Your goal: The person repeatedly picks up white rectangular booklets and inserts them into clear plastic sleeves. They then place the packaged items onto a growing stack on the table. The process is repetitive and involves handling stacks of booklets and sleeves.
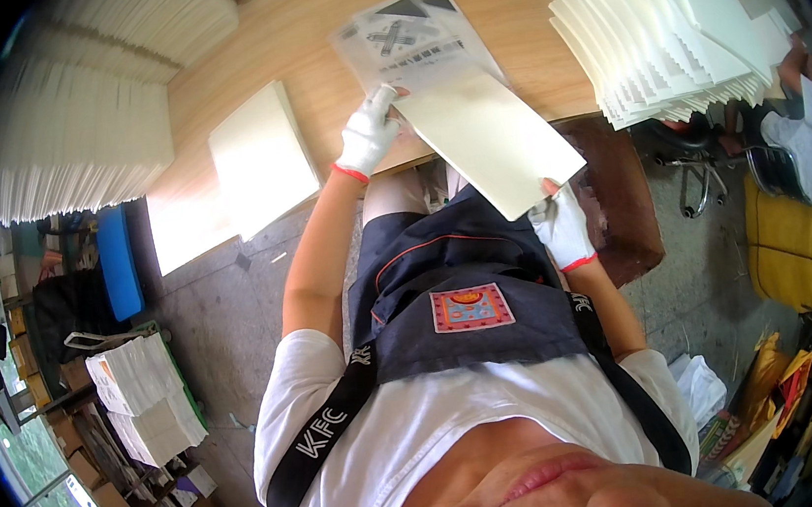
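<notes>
While the white-gloved right hand [564, 225] clamps the near end of a cream paper rectangle [491, 141], the left hand [372, 134] pinches its far left corner; whether it also grips the clear printed plastic bag [418, 36], I cannot tell. The rectangle slants from the bag past the wooden surface [290, 43]'s front edge.

A yellow case [794, 252] and a white plastic bag [702, 391] sit at right, a blue panel [119, 264] at left.
</notes>
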`<action>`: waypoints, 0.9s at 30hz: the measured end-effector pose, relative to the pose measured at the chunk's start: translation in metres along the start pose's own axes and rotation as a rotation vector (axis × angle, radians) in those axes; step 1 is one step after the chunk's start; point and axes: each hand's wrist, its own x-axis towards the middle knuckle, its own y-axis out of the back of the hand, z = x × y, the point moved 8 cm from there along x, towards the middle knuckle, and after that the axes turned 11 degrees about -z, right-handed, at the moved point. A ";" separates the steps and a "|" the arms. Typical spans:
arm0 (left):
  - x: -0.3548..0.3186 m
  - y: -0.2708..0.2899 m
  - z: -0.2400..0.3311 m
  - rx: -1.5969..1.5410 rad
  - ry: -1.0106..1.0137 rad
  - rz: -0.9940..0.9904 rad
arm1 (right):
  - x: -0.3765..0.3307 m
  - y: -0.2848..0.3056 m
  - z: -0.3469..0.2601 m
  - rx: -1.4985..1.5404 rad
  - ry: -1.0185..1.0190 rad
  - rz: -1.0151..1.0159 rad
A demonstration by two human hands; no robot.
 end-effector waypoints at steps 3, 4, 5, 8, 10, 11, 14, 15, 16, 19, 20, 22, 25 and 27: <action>-0.023 -0.004 0.016 0.021 -0.017 0.125 | -0.001 -0.014 0.018 -0.038 0.002 0.064; -0.038 -0.005 0.011 -0.021 -0.071 0.375 | -0.002 -0.017 0.022 -0.037 0.005 0.025; -0.051 -0.016 -0.007 -0.293 0.082 0.508 | -0.006 -0.024 0.024 -0.041 0.005 0.017; -0.056 -0.064 -0.012 -1.176 0.215 0.822 | -0.015 -0.034 0.028 -0.070 0.010 -0.051; -0.041 -0.088 -0.013 -0.913 0.293 0.481 | -0.020 -0.041 0.025 -0.142 0.022 -0.077; -0.036 -0.105 -0.017 -0.884 0.266 0.393 | -0.023 -0.045 0.023 -0.181 0.026 -0.097; -0.044 -0.159 -0.032 -0.957 0.254 0.238 | -0.023 -0.038 0.027 -0.259 0.008 -0.171; -0.054 -0.175 -0.036 -0.995 0.272 0.187 | -0.023 -0.036 0.030 -0.266 -0.033 -0.127; -0.058 -0.189 -0.042 -1.038 0.276 0.147 | -0.023 -0.037 0.034 -0.274 -0.076 -0.084; -0.081 -0.218 -0.051 -1.108 0.300 0.060 | -0.022 -0.025 0.059 -0.247 -0.187 0.020; -0.089 -0.222 -0.054 -1.124 0.307 0.047 | -0.018 -0.018 0.070 -0.216 -0.222 0.055; -0.101 -0.222 -0.059 -1.148 0.319 0.049 | -0.005 -0.008 0.087 -0.150 -0.277 0.082; -0.123 -0.216 -0.090 -1.414 0.474 0.499 | 0.037 -0.034 0.097 -0.159 -0.197 -0.007; -0.114 -0.195 -0.062 -1.207 0.638 0.306 | 0.076 -0.042 0.100 0.171 -0.043 -0.002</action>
